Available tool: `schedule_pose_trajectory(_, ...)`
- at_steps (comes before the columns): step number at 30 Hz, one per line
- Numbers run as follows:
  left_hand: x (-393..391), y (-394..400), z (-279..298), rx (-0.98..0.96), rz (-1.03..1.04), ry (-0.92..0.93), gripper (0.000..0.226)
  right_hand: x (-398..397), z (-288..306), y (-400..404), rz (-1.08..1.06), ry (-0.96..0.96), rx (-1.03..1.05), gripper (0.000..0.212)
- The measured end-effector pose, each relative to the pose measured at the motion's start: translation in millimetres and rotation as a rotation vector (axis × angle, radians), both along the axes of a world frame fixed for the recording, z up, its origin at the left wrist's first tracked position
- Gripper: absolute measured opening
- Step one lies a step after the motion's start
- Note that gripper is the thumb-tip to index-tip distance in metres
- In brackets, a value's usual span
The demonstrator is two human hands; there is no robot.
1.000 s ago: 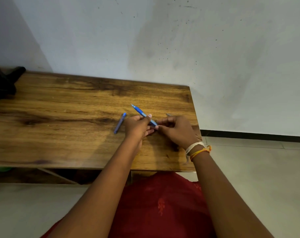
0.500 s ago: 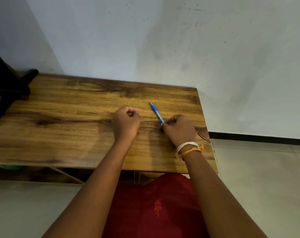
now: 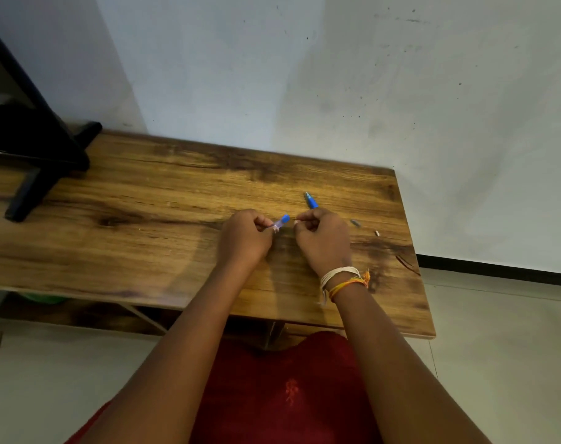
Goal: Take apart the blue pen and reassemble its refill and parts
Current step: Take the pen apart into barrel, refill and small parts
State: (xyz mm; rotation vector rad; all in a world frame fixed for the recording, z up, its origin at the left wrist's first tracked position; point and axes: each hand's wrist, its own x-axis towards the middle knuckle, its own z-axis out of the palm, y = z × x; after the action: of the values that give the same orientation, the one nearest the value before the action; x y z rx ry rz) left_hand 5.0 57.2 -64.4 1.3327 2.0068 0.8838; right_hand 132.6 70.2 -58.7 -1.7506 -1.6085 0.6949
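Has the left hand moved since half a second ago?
Yes. The left hand has closed in toward the right hand, judged along the table's grain, and now pinches a blue pen piece.

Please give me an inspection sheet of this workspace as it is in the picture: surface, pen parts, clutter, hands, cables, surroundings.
Surface: wooden table, dark grain patches.
Job's things: blue pen piece held at left fingertips; blue pen barrel lying beyond the right hand; something thin pinched in right fingers, too small to tell.
Clutter: two small parts and on the table, right side.
Hands: left hand pinches the blue piece; right hand fingers curled, threads on the wrist.
Cables: nothing seen.
Surroundings: black stand at left, grey wall, tiled floor.
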Motion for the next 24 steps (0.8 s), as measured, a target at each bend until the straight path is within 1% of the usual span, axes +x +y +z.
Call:
schedule_pose_trajectory(3, -4.9, 0.6, 2.1, 0.0, -0.062, -0.155, 0.002, -9.0, -1.7, 2.6, 0.026, 0.212, -0.044, 0.015)
schedule_pose_trajectory(6, -11.0, 0.4, 2.1, -0.004, -0.077, -0.247, 0.003, -15.4, -1.9, 6.7, -0.007, 0.45, -0.151, 0.008)
schedule_pose_trajectory(8, -16.2, 0.5, 3.4, -0.001, -0.054, -0.309, 0.006, -18.8, 0.7, 6.8, -0.05, 0.632, -0.231, 0.007)
schedule_pose_trajectory(11, -23.0, 0.4, 5.9, -0.005, 0.056, -0.496, 0.01, -23.3, 4.7, 5.5, -0.097, 0.879, -0.328, 0.004)
schedule_pose_trajectory(13, -25.5, -1.8, 7.3, -0.024, 0.158, -0.686, 0.012, -26.5, 5.0, 4.3, -0.107, 0.962, -0.348, 0.008)
schedule_pose_trajectory(15, -27.7, -4.3, 8.7, -0.032, 0.243, -0.933, 0.01, -31.0, 4.7, 3.2, -0.1, 1.007, -0.35, 0.003)
schedule_pose_trajectory(16, -29.4, -5.0, 9.0, -0.035, 0.269, -1.048, 0.008, -34.3, 4.7, 2.9, -0.093, 1.022, -0.349, 0.001)
schedule_pose_trajectory(17, -27.5, -5.9, 9.6, -0.045, 0.279, -1.146, 0.007, -34.6, 5.2, 2.0, -0.087, 1.039, -0.348, 0.004)
schedule_pose_trajectory(18, -27.2, -6.3, 9.6, -0.058, 0.277, -1.222, 0.004, -36.6, 5.5, 1.3, -0.08, 1.053, -0.351, 0.005)
schedule_pose_trajectory(20, -25.8, -7.1, 9.9, -0.084, 0.262, -1.31, 0.005, -38.8, 4.9, 0.9, -0.077, 1.075, -0.36, 0.005)
schedule_pose_trajectory(24, -26.0, -6.7, 8.0, -0.08, 0.273, -1.343, 0.008, -39.7, 6.9, -0.1, -0.104, 1.129, -0.389, 0.013)
